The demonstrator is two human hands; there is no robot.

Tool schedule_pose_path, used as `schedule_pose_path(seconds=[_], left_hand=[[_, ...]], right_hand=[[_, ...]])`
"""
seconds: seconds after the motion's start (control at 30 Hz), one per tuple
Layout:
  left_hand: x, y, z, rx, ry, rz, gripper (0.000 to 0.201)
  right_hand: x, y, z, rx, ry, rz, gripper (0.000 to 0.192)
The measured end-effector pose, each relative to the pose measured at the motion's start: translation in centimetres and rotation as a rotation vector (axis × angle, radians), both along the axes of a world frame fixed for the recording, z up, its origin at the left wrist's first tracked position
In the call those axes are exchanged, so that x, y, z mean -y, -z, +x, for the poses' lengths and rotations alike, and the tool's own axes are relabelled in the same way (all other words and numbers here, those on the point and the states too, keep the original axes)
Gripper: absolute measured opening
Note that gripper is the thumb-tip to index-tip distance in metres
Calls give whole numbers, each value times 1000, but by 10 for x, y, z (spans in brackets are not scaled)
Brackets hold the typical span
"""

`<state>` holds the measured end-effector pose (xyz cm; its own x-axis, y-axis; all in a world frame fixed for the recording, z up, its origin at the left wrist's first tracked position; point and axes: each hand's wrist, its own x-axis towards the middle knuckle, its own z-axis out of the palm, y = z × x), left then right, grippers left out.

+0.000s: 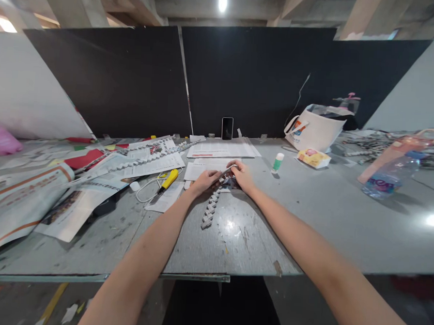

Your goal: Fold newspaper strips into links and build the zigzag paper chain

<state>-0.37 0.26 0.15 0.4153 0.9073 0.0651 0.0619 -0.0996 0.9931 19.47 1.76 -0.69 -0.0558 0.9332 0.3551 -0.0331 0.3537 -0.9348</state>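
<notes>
Both hands meet at mid-table: the left hand (205,180) and right hand (241,176) pinch the top end of a folded paper chain (211,207), fingers clamped on it. A hard tug could tear a link or unfold it. The chain is grey-white newsprint, zigzagged, trailing toward 6 o'clock; a glue stick (277,162) stands at 2 o'clock.

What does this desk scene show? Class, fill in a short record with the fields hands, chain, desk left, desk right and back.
hands: left hand and right hand meet over a paper strip, each with a grip on it
chain: folded paper chain trails from the hands toward the desk edge
desk left: newspapers, yellow knife, white cable
desk right: glue stick, bottle, tote bag
back: phone upright against the dark panel
</notes>
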Motion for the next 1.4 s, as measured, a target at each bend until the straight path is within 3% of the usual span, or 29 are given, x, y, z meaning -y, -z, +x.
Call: schedule_pose_path(seconds=[0.2,0.3,0.63,0.97,1.17,1.4], left_hand=[[-6,4,-1,45,-18,80,58],[-7,5,-2,41,-12,118,59],[-10,10,2,65,0,63,62],[-16,16,3,-31,-18,30,57],[-14,17,1,-57,13,85,60],[-9,10,-2,-94,22,115,49]], right_hand=[[-9,3,-10,-198,-30,-17,55],[-7,6,-18,-121,-31,-71,67],[11,2,-27,31,-22,-37,60],[-2,1,-15,-103,94,-14,63],[-2,6,-18,66,100,-49,55],[-9,0,3,10,172,-20,53]])
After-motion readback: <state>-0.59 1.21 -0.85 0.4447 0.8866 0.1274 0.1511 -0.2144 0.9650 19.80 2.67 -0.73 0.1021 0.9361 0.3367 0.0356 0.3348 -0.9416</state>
